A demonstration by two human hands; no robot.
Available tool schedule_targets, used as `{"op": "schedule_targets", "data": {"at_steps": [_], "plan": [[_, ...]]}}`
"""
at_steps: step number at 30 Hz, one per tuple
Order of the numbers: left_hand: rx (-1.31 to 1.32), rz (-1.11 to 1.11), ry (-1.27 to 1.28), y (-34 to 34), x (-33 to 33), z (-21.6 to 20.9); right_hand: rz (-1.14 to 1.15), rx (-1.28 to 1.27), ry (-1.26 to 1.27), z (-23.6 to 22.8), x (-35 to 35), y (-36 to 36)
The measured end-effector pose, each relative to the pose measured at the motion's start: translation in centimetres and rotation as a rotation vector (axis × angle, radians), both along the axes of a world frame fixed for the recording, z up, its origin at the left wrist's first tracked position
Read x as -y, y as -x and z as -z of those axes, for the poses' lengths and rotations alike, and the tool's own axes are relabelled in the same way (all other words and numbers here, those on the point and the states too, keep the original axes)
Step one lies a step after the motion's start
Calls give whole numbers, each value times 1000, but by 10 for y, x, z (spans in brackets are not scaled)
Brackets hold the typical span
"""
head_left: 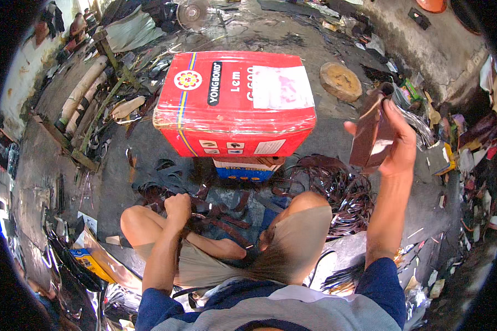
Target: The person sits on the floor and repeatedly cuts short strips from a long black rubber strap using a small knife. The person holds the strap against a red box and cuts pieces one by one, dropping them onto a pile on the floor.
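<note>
Piece (364, 138), brown, apparently folded; right of centre, grasped along its side by right hand (400, 144). Judged light, bendable, smooth-faced, perhaps slippery; hold by long edges. Left hand (178, 209), lower left of centre: clenched, contents, if any, hidden.

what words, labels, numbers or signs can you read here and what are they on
I won't copy wording, but print shows on:
Red box: large legible lettering and a flower emblem; white patch covers part.
Blue box below it: smaller lettering, not fully clear.
Yellow-and-blue package, lower left: too small to read.
Brown piece in right hand: none visible.
</note>
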State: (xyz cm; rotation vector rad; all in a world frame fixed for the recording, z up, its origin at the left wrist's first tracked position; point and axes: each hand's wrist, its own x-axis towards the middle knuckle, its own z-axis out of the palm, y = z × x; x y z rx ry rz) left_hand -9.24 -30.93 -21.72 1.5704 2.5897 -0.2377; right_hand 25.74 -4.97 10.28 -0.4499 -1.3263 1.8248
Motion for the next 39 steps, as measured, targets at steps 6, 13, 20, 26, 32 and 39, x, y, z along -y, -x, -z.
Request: {"op": "schedule_targets", "data": {"at_steps": [6, 13, 20, 26, 32, 39], "plan": [[607, 255, -875, -84, -56, -173, -365, 702, -193, -6, 20, 27], [1161, 226, -873, -101, -88, -224, -394, 850, -939, 16, 45, 84], [1199, 147, -679, 22, -71, -270, -290, 645, -564, 13, -32, 53], [1057, -8, -538, 147, -86, -291, -184, 703, -408, 14, -77, 68], [-300, -104, -532, 170, -121, -270, -66, 878, -570, 32, -106, 101], [653, 473, -1054, -40, -256, -241, 249, 1000, -974, 53, -93, 115]]}}
